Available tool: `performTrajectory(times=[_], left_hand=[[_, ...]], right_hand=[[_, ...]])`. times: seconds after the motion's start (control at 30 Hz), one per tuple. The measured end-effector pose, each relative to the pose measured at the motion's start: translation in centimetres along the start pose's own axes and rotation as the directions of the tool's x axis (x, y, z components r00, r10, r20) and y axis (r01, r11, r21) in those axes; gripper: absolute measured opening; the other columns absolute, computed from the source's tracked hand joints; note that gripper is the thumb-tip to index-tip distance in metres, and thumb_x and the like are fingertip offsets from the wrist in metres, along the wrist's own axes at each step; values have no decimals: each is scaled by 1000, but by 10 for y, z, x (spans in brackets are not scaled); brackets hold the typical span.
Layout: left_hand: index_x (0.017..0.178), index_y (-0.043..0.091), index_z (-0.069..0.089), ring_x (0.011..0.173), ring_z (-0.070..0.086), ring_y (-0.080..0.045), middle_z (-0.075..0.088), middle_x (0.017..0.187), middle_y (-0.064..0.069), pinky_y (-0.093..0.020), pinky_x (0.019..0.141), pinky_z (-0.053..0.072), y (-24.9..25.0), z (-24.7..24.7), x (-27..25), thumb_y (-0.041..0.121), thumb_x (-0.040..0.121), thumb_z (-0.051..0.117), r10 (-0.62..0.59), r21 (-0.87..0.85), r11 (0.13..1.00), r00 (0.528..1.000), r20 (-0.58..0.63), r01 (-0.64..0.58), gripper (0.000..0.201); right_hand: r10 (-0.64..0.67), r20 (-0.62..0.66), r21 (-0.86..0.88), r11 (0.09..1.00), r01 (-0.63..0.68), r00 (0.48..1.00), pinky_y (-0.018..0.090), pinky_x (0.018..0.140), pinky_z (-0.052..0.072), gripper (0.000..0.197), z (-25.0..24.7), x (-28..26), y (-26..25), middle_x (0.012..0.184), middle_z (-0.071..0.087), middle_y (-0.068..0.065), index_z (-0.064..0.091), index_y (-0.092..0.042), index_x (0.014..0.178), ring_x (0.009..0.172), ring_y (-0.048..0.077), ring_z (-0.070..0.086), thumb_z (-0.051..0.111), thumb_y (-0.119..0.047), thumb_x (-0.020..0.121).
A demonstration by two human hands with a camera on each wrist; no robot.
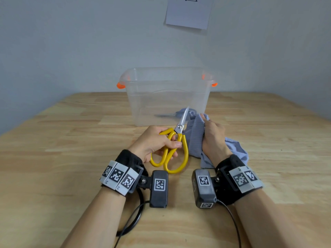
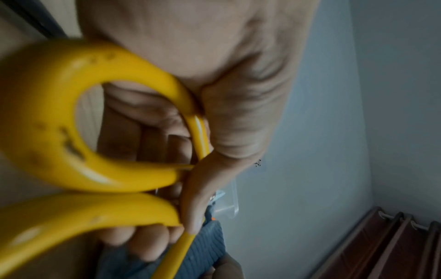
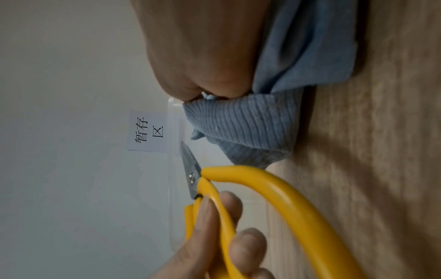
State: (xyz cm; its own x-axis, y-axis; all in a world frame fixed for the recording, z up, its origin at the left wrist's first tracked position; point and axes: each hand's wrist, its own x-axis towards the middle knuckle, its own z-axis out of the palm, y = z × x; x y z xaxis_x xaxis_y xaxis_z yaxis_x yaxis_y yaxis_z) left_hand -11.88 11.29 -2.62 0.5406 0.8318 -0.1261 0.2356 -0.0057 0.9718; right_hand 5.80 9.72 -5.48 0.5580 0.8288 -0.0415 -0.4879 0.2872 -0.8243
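Head view, left hand [image 1: 154,143] curled round yellow scissors [image 1: 174,151], right hand [image 1: 213,135] pinching blue cloth [image 1: 195,140] upright

The gap between the left hand [image 1: 157,143] and right hand [image 1: 213,136] is filled by yellow scissors [image 1: 186,151] and blue cloth [image 1: 195,142]. At 12 o'clock, the way ahead is blocked by a clear plastic bin [image 1: 166,97] just beyond the blade tip; only its open top is left free. Bare table [image 1: 71,149] is left at 9 and 3 o'clock. At 6 o'clock, black cables [image 1: 141,203] are trailed.
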Motion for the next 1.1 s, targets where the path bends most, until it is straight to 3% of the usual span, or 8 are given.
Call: performTrajectory(times=[0.07,0.13,0.33,0.6,0.77,0.97,1.03,1.1], left_hand=[[79,8,60,61,70,-27,70,81,-19,-37,60,60,1,0,0,-3,80,75,41,-48,998,998,-44,-43,19],[79,7,60,61,69,-27,69,85,-24,-39,62,60,1,0,1,-3,80,75,65,-77,994,994,-87,-72,19],[86,3,59,59,70,-26,67,69,-13,-39,60,61,-2,2,4,-3,80,76,68,-78,994,989,-130,-79,19],[82,2,66,57,70,-26,68,67,-11,-39,58,61,-4,3,5,-7,80,74,62,-82,994,986,-151,-75,12],[83,1,60,56,69,-26,66,67,-12,-38,57,61,-5,2,6,-8,80,74,62,-46,997,989,-137,-69,16],[87,1,61,56,69,-26,64,67,-11,-40,61,61,-5,4,7,-7,80,74,54,-22,998,990,-130,-57,16],[87,1,61,57,69,-26,64,67,-10,-42,64,60,-6,4,6,-7,80,74,50,-20,998,991,-124,-52,16],[85,4,61,57,69,-25,65,66,-9,-42,65,60,-5,3,5,-5,80,74,47,-19,999,992,-113,-50,17]], right_hand=[[41,108,-32,999,-37,993,28,52,52,22,2,-5,0,65,60,15,66,3,85,52,20,60,53,-8,99],[58,172,-139,990,-34,983,34,62,55,23,3,-5,3,76,64,20,67,4,94,62,25,64,56,-16,99],[126,366,-278,960,-21,922,43,79,56,22,4,-8,5,90,71,23,76,-3,88,83,32,70,68,-24,87],[147,490,-430,898,92,859,36,73,59,22,3,-12,3,86,72,20,71,4,91,78,26,70,62,-15,94],[-58,501,-551,748,369,864,35,69,51,27,4,-11,3,80,69,26,74,4,83,71,20,61,69,-21,92],[-212,509,-646,547,533,834,46,60,46,53,4,-2,11,69,60,30,65,8,73,63,16,47,65,-44,86],[-215,501,-673,512,534,838,44,57,44,45,3,-1,11,60,56,21,62,6,68,60,13,45,65,-33,91],[-222,451,-679,543,494,864,36,55,39,42,1,0,10,53,49,5,56,2,62,56,8,42,63,-21,96]])
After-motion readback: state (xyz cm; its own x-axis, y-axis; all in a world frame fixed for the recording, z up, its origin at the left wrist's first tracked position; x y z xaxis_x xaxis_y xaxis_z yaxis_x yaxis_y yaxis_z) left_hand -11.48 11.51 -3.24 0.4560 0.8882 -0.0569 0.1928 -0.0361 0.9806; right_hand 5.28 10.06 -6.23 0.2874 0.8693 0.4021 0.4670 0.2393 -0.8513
